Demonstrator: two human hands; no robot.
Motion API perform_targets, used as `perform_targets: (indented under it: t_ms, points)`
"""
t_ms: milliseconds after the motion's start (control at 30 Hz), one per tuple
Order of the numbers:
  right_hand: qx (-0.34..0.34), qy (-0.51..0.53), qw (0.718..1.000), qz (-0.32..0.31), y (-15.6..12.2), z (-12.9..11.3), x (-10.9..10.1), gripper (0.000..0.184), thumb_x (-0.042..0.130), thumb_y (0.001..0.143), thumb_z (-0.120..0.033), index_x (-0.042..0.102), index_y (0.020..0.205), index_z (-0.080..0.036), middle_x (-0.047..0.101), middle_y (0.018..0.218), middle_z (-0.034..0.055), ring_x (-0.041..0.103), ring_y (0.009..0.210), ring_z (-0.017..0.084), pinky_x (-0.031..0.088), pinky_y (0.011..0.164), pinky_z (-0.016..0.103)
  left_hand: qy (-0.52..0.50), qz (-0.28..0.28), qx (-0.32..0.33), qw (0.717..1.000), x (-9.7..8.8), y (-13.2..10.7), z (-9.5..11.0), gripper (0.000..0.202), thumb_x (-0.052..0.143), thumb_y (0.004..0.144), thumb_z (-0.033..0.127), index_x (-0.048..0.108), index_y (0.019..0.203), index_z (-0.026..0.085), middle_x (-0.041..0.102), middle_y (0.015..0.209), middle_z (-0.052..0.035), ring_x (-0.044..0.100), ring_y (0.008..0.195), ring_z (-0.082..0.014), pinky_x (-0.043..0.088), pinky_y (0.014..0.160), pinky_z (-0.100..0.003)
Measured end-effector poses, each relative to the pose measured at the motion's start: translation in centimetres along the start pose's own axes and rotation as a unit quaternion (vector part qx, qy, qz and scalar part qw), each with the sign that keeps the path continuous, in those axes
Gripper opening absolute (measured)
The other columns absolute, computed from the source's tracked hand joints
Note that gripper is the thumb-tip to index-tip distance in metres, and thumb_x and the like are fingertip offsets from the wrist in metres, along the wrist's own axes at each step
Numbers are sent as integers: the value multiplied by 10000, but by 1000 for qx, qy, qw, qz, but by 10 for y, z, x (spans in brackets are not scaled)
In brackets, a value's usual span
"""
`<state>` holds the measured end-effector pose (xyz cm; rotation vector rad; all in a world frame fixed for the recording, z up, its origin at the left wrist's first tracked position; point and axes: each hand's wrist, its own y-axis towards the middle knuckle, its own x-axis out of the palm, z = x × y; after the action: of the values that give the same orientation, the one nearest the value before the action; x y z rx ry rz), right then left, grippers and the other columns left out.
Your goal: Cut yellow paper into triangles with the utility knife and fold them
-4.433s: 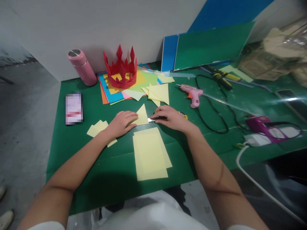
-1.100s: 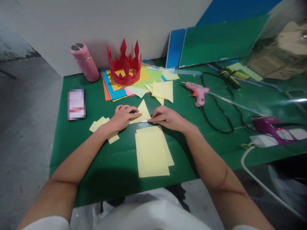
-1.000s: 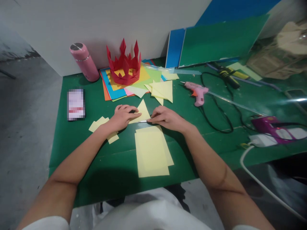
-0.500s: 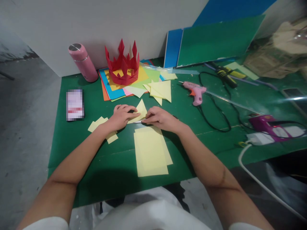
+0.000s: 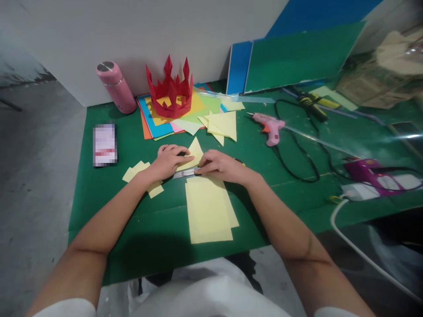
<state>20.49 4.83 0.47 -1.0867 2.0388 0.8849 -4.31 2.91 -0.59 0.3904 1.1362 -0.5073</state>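
Note:
A pale yellow paper triangle [image 5: 195, 150] lies on the green mat [image 5: 109, 198]. My left hand [image 5: 169, 161] presses flat on its left part, fingers stretched over it. My right hand [image 5: 220, 165] is closed around the handle of a utility knife [image 5: 185, 173], whose metal blade sticks out leftward along the triangle's lower edge. Just below the hands lies a stack of pale yellow sheets [image 5: 209, 209].
At the back stand a red paper crown [image 5: 170, 90] on coloured sheets, a pink bottle [image 5: 115, 87] and more yellow triangles [image 5: 223, 126]. A phone [image 5: 105, 144] and yellow scraps [image 5: 142, 177] lie left. A pink glue gun [image 5: 269, 127], black cable and purple tool [image 5: 370, 174] lie right.
My right hand has drawn the knife leftward along the triangle's lower edge, and more of the blade now shows. My left hand stayed on the paper.

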Motion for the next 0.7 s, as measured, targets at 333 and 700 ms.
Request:
perform_targets:
  t_ms: [333, 700]
  points:
    - [134, -2, 990, 47, -30, 2, -40, 218, 553, 877, -279, 763, 877, -221, 692, 845, 68, 624, 786, 186, 484, 701, 312, -57, 33, 24, 998, -5, -1, 1, 464, 625, 849, 487, 591, 1209, 197, 612, 1259, -104, 504, 1187, -280, 347, 1031, -451]
    - [163, -105, 970, 146, -15, 7, -14, 338, 446, 909, -188, 659, 1167, -234, 669, 1207, 73, 596, 1127, 248, 459, 966, 459, 41, 157, 129, 978, 1, -2, -1, 315, 418, 987, 339, 691, 953, 185, 737, 923, -79, 679, 890, -196, 520, 765, -314]
